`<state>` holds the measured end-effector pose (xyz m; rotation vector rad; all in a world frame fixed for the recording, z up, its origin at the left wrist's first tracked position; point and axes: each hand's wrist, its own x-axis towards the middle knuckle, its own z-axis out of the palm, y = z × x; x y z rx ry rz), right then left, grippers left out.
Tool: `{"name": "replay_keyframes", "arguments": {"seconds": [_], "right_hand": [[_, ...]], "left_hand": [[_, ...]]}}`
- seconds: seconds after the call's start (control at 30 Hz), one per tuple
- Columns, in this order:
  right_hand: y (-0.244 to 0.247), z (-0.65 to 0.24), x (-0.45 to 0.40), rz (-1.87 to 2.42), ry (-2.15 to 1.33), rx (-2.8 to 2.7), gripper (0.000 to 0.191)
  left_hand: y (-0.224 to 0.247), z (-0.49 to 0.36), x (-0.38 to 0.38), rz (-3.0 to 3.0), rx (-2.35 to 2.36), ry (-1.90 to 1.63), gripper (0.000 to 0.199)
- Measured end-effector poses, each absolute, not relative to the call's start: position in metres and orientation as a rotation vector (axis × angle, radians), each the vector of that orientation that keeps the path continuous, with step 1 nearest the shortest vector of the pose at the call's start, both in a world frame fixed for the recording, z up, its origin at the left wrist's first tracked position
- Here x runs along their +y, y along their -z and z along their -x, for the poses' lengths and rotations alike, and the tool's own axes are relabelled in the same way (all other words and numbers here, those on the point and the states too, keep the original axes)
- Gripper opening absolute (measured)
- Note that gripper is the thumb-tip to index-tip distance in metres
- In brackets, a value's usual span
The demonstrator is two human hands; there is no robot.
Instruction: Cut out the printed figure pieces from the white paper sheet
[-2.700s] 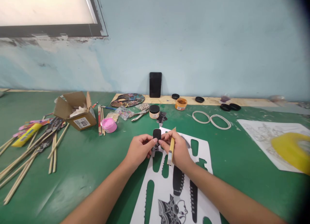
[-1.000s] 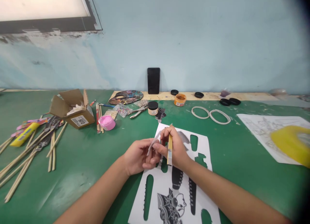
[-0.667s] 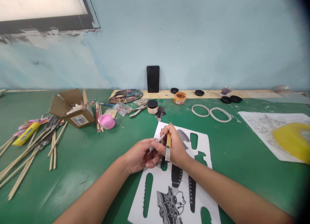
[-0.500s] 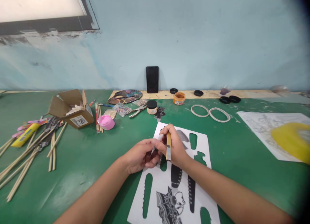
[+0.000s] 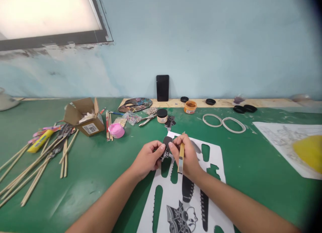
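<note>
Left hand (image 5: 147, 157) and right hand (image 5: 184, 154) pinched, fingertips meeting.

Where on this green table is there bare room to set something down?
Bare green table lies between the wooden sticks and the left hand; another patch between the cut white sheet and the printed drawing sheet. Crowded: the back strip around the cardboard box, pink tub and paint palette.

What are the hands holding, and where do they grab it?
Both hands, left hand and right hand, pinch a small black paper cutout by its edges; the right also grips a yellow craft knife mid-handle.

Pale blue wall (image 5: 213, 41) — green table (image 5: 88, 166)
</note>
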<state>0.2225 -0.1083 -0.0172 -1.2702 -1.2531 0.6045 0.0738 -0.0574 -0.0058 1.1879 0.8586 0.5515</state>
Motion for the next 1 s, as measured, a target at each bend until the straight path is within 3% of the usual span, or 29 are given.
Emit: {"name": "replay_keyframes", "arguments": {"seconds": [0.77, 1.0], "right_hand": [[0.0217, -0.2239, -0.1095, 1.373, -0.393, -1.443, 0.022], [0.0194, -0.2261, -0.1079, 1.372, -0.506, -1.404, 0.022]], "left_hand": [[0.0041, -0.0757, -0.0576, -1.308, 0.936, -0.783, 0.045], [0.0092, -0.0743, -0.0587, -1.426, 1.026, -0.764, 0.043]]}}
